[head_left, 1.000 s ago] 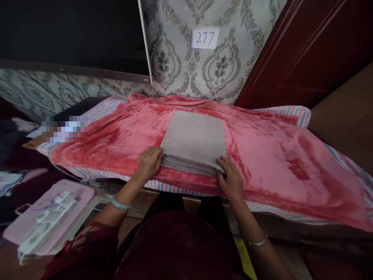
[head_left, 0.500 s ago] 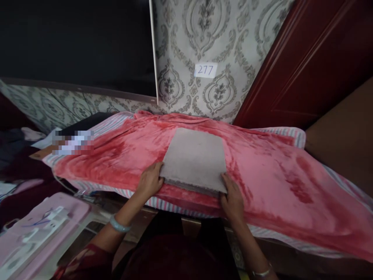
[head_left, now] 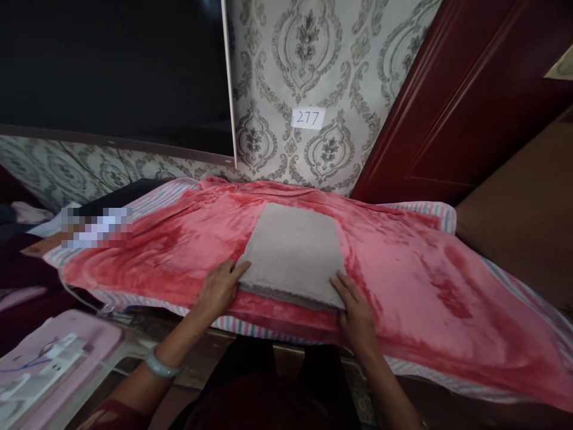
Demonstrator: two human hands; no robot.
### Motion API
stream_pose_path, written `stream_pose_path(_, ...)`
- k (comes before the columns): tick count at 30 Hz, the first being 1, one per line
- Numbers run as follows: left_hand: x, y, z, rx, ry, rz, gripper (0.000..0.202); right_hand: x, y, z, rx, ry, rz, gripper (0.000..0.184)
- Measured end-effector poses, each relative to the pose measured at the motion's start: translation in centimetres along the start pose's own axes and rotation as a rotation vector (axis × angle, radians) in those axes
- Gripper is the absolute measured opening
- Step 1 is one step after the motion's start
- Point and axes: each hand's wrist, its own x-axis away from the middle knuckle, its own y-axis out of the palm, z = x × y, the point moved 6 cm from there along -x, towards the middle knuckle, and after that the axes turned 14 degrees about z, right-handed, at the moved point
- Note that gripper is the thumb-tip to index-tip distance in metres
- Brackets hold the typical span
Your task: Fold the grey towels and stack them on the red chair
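Note:
A flat grey folded cloth (head_left: 293,254), probably a towel, lies on the red plush blanket (head_left: 416,286), its layered edge facing me. My left hand (head_left: 220,289) holds its near left corner, with a digit on top and the other fingers at the side, partly hidden. At the near right corner, my right hand (head_left: 356,310) has fingers over the top surface, while its thumb is hidden at the edge.
Striped cloth (head_left: 250,326) shows under the blanket. Behind stand a dark screen (head_left: 116,71) and a patterned wall with a paper marked 277 (head_left: 308,117). A pink case (head_left: 96,328) with a white power strip (head_left: 45,370) sits at lower left.
The view has shifted slightly. My right fingers reach further onto the top of the grey cloth, and my left hand has altered its hold a little. The cloth stays flat on the blanket.

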Motion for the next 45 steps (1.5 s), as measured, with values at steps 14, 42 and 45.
stream_pose_path(14, 0.2, 0.0, -0.3, 0.186, -0.138, -0.047, 0.061, -0.3, -0.8, -0.2, -0.01, 0.038, 0.032, 0.081)
stream_pose_path(42, 1.4, 0.6, 0.3, -0.062, 0.007, 0.035, 0.052, 0.6, -1.3, -0.3, 0.001, -0.027, -0.026, 0.084)
stream_pose_path(45, 1.4, 1.0, 0.3, -0.066, -0.032, -0.021, 0.053, 0.8, -0.9, -0.5, 0.023, -0.059, -0.022, 0.085)
